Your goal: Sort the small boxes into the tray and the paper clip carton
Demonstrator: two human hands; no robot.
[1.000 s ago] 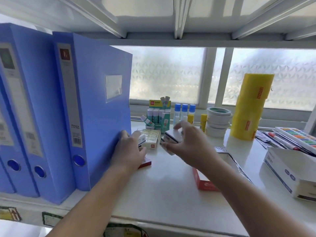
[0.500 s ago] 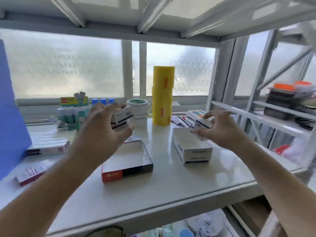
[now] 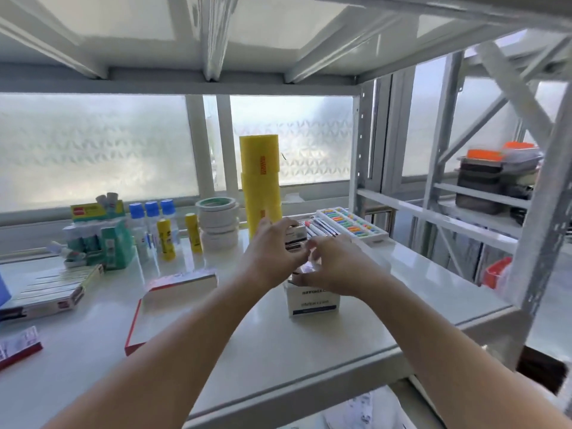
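My left hand [image 3: 270, 257] holds a small stack of little white boxes [image 3: 294, 239] with dark stripes, just above and behind the white paper clip carton [image 3: 312, 301]. My right hand [image 3: 339, 269] hovers over the carton's open top, its fingers curled around a pale, blurred small box [image 3: 305, 268]. The two hands almost touch. To the left of the carton lies the flat red-rimmed tray [image 3: 132, 326]. One more small red and white box [image 3: 18, 346] lies at the shelf's front left.
A tall stack of yellow rolls [image 3: 261, 181], white tape rolls [image 3: 218, 224], glue sticks [image 3: 164, 239] and a paint palette [image 3: 353, 224] line the back. A flat long box [image 3: 46, 289] lies at the left. The shelf post [image 3: 538, 243] stands at the right.
My view swung right, away from the blue binders. Both hands carried their small boxes to the right and came together over the white carton; the right hand dropped onto its top.
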